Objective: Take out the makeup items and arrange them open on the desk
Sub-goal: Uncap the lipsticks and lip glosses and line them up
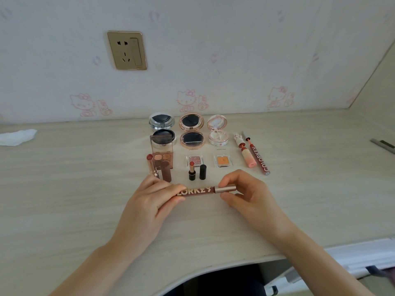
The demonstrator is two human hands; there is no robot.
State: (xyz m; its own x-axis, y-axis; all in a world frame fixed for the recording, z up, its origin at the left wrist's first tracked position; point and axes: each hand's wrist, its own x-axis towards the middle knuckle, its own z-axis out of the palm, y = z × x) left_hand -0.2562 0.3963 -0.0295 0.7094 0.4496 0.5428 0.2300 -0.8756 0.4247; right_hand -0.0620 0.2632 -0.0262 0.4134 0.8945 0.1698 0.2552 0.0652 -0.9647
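Pale wood-grain surface (pixel 64 189) set against a cartoon-cat wallpapered wall, with a brass wall socket (pixel 127 50) above and a crumpled tissue (pixel 17 136) at far left.

Items already laid out open: three round compacts (pixel 192 131) in the back row, an eyeshadow palette (pixel 162 154) at left, two small square pans (pixel 208 161), three uncapped lipsticks (pixel 192 171) with caps beside them, and two lip glosses (pixel 254 154) at right with their wands drawn.

Item in hand: a dark red lip gloss tube (pixel 201 190), held just above the surface in front of the row. Its long axis runs left to right, metallic cap (pixel 225 188) toward the right.

Left hand (pixel 149 208): fingers curled round the tube body, thumb on top. Right hand (pixel 245 197): thumb and fingers pinching the cap. Both hands are on the item; the right one holds the part that must come off.

Judgement: cap not yet separated. The coming move calls for a twist or pull along the tube's axis, rightward, then placement beside the other glosses at right.
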